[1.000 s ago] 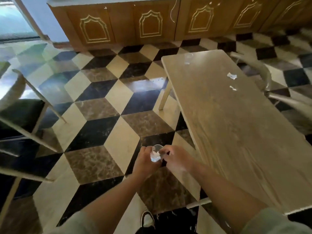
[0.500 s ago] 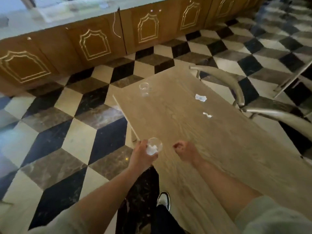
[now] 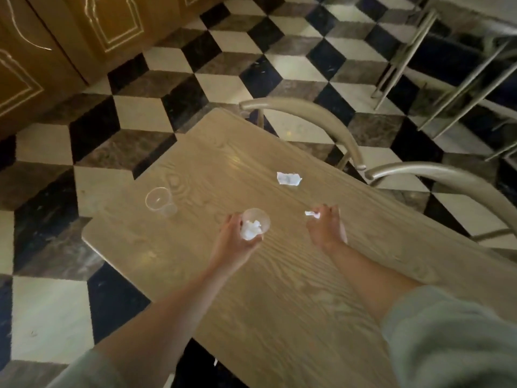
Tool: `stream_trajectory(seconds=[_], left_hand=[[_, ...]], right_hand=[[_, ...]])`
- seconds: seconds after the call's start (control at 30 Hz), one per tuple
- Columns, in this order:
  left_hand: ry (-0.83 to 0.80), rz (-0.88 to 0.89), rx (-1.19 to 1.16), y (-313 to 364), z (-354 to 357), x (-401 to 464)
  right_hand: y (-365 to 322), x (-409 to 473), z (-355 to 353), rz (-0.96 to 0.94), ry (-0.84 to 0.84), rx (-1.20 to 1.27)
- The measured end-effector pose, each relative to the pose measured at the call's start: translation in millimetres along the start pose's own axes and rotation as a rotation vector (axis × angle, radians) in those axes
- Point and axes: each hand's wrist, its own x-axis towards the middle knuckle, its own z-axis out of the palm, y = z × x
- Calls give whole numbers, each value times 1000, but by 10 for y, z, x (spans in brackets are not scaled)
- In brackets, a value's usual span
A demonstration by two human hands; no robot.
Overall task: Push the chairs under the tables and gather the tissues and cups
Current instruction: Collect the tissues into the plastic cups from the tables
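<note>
Right hand (image 3: 326,229) fingertips curl down onto a small tissue scrap (image 3: 312,214) on the table (image 3: 279,303); left hand (image 3: 235,242) grips a clear cup (image 3: 256,224) (crumpled tissue inside); another cup (image 3: 159,202) and tissue (image 3: 288,178) lie beyond.

Empty cup (image 3: 160,202) left of tissue (image 3: 289,178) on table (image 3: 279,289).

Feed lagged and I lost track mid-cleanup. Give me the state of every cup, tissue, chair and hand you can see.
Left hand: grips the held cup.
Held cup: clear, above the table, crumpled tissue inside.
Second cup: clear, upright on the table, empty.
Small tissue scrap: at the right fingertips, on the tabletop.
Right hand: fingers curled onto the scrap.
Larger tissue: lies loose on the table, untouched.
Two chairs: backs near the far table edge.
</note>
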Motion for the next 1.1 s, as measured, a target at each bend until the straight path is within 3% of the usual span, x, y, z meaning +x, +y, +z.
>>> stream_trajectory(seconds=[0.1, 0.27, 0.4, 0.53, 0.7, 0.8, 1.0, 1.1], left_hand=[[-40, 37, -59, -15, 5, 448], [-110, 125, -129, 59, -69, 970], [-163, 225, -143, -182, -176, 1184], [-158, 244, -99, -420, -309, 1262], [-226, 226, -97, -656, -473, 1193], [-276, 208, -79, -729, -523, 1178], [-381, 256, -21, -739, -704, 1077], [-381, 225, -45, -783, -805, 978]], right_hand=[[-98, 128, 107, 55, 50, -38], [-473, 341, 233, 99, 178, 120], [-1028, 853, 279, 50, 224, -8], [-1239, 1119, 401, 148, 107, -190], [-1524, 685, 473, 146, 97, 209], [-1722, 324, 467, 2, -98, 357], [-2135, -148, 518, -122, -302, -154], [-2274, -224, 532, -137, -420, -194]])
